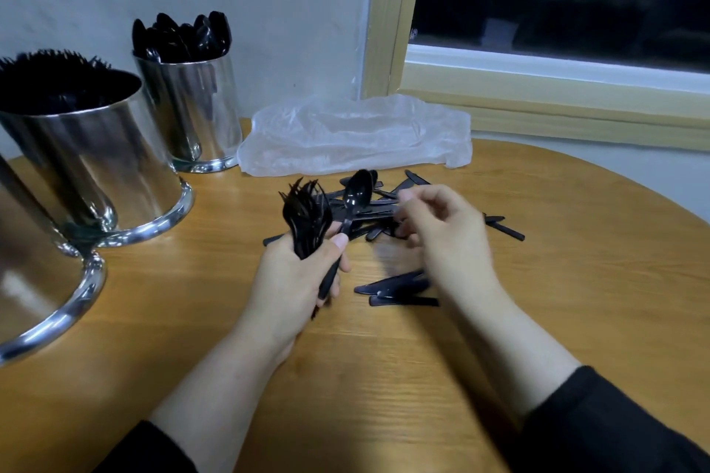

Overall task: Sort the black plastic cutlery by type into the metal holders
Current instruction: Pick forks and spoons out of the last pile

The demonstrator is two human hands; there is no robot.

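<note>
The round wooden table (499, 319) fills the lower frame. At the left edge stand shiny metal pots: the big one (96, 165) holds forks, the far one (199, 107) holds spoons. In the middle lies the loose pile of cutlery (384, 211). My left hand (296, 273) grips a bunch of forks (307, 215) and pinches one spoon (355, 196) with its thumb, I think to carry many together. My right hand (442, 230) is blurry, fingers loosely curled; I cannot tell if it holds anything.

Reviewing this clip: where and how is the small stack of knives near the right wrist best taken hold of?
Judging by their pose, pinch the knives across the handle ends, coming from above on the right: they lie flat and roughly parallel, blades pointing left, handles nearest the right hand. The left hand is full.
</note>
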